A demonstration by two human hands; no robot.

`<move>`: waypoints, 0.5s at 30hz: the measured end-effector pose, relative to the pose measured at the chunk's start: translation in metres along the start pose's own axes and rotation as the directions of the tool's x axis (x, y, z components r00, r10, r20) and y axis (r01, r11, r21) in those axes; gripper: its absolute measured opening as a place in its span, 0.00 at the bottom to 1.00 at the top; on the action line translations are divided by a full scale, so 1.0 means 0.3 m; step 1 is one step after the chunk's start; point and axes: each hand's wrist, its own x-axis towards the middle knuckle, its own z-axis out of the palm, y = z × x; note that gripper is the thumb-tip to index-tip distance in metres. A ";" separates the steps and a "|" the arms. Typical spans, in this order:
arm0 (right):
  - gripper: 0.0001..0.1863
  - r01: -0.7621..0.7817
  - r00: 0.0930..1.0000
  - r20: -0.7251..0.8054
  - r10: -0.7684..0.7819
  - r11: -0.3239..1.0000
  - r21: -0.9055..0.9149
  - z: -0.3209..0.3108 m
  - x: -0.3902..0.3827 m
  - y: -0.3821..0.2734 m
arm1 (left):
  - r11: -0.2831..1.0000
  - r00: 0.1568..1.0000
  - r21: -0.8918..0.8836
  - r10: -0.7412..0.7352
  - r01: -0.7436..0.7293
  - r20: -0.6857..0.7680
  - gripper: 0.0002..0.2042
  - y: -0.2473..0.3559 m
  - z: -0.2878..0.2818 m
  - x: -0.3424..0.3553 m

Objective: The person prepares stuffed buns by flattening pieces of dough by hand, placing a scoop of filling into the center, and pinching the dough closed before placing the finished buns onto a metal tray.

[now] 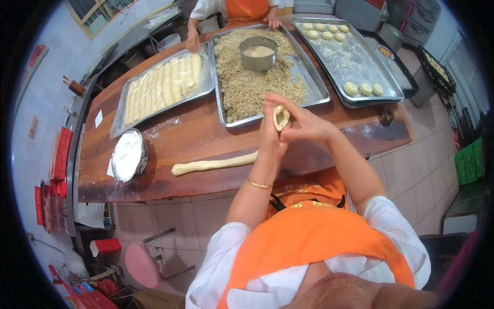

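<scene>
Between my two hands sits a small cupped piece of dough (280, 118), its opening facing up. My left hand (268, 129) is pressed round its left side, and the fingers of my right hand (306, 122) curve over and round its right side. Below them on the wooden table lies a long rope of dough (211, 164), its right end hidden behind my left forearm. Just beyond my hands a metal tray (321, 95) holds a wide heap of crumbly brownish filling (257, 85), with a round metal ring mould (259, 62) standing on it.
A tray of dough ropes under plastic film (163, 87) lies at left, near a bowl of white flour (128, 154). At right, a floured tray (355, 56) carries round dough pieces (366, 89). Across the table (170, 139) stands a co-worker in an orange apron (247, 9). A pink stool (143, 263) stands below.
</scene>
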 end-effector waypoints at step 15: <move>0.23 0.028 0.878 -0.460 -0.134 0.973 -0.229 0.045 -0.026 -0.061 | 0.983 0.947 0.137 -0.157 0.122 0.281 0.24 -0.031 -0.006 -0.058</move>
